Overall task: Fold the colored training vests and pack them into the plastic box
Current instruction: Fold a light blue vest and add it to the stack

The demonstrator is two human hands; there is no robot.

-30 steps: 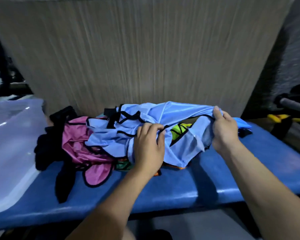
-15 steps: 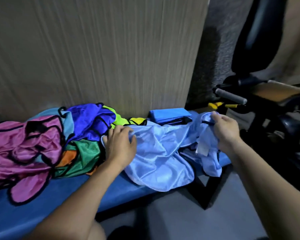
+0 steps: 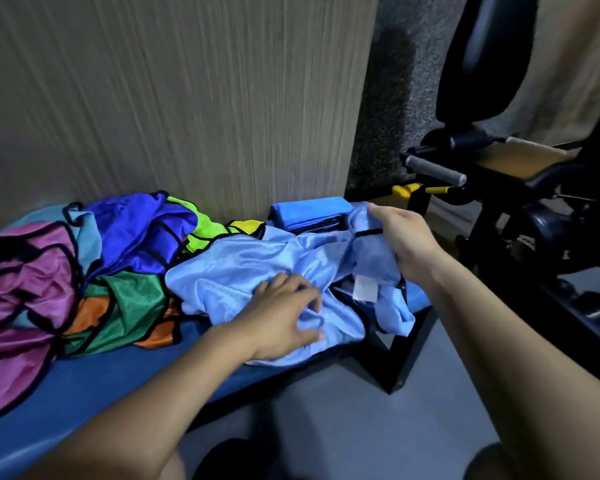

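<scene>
A light blue vest (image 3: 257,268) with black trim lies crumpled at the right end of the blue bench (image 3: 94,382). My left hand (image 3: 284,317) rests on its front part with fingers spread and slightly bent. My right hand (image 3: 406,240) grips the vest's right edge and lifts it a little; a white label (image 3: 365,289) hangs below. To the left lies a pile of vests: pink (image 3: 25,289), dark blue (image 3: 142,230), green (image 3: 129,306), orange and yellow-green. A folded blue vest (image 3: 309,213) sits against the wall. The plastic box is out of view.
A wood-grain panel (image 3: 187,98) stands right behind the bench. Black gym equipment (image 3: 499,188) with a grey padded handle and a yellow part stands close on the right. Grey floor lies below the bench's black leg (image 3: 395,368).
The view swung right, leaving the plastic box out of frame. The light blue vest was pulled off the pile to the bench's right end. My left hand slid right onto its front part.
</scene>
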